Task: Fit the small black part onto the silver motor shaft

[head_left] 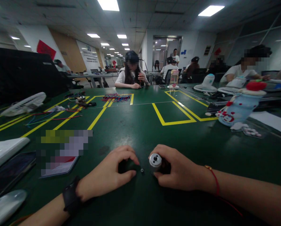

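My right hand (175, 168) is wrapped round a small motor (155, 161), a silver metal cylinder held upright with dark holes in its top face. To its left, a tiny ring-shaped metal part (142, 170) is on the green table. My left hand (112, 169) curves beside that part, thumb and index finger apart on its left side, with nothing held between them. Whether a fingertip touches the ring cannot be made out. The lower side of the motor is partly hidden by my right fingers.
At left are a phone (11, 172), a mouse (7, 205), a blurred flat packet (62, 163) and a white fan (25, 103). Wire bundles (115, 98) sit further back. A blue bottle (240, 106) stands at right. Across the table sits a person (131, 73).
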Motion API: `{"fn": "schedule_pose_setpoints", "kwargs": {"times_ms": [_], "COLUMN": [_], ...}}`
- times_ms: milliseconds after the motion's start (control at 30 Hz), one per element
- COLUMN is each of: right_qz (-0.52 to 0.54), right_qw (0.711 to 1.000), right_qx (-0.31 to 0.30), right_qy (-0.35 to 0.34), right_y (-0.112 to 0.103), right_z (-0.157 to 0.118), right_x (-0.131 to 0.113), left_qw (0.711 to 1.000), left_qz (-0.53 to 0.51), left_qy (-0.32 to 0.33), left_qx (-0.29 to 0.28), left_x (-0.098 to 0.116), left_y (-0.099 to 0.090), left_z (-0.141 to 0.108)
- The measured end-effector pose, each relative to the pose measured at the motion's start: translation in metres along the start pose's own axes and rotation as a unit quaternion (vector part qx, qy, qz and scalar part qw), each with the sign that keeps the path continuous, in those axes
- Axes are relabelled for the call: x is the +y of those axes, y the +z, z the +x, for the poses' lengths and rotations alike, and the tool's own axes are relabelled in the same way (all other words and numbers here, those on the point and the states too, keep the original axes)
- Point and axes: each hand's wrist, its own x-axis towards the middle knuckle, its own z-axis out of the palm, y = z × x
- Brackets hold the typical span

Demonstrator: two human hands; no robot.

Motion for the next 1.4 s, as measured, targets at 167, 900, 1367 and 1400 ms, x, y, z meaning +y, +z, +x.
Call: {"fn": "schedule_pose_setpoints", "kwargs": {"times_ms": [167,900,1367,1400], "right_qz": [-0.001,-0.047,-0.031,-0.025], "right_qw": [1.0,0.998,0.999,0.999], "right_qx": [-0.001,-0.023,-0.025,-0.026], "right_qy": [-0.003,-0.033,-0.034,-0.03], "right_y": [0.0,0.0,-0.001,-0.002], "right_z": [0.001,0.006,0.005,0.005], "right_x": [0.0,-0.001,-0.004,-0.004], "left_qw": [0.999,0.99,0.991,0.991], "left_qz": [0.033,-0.016,-0.048,-0.061], "left_qy": [0.015,0.068,0.014,-0.009], "left_qx": [0.007,0.12,0.121,0.121], "left_x": [0.003,0.034,0.028,0.025], "left_y": [0.007,0.007,0.006,0.006], "left_z": [-0.001,0.009,0.002,0.002]}}
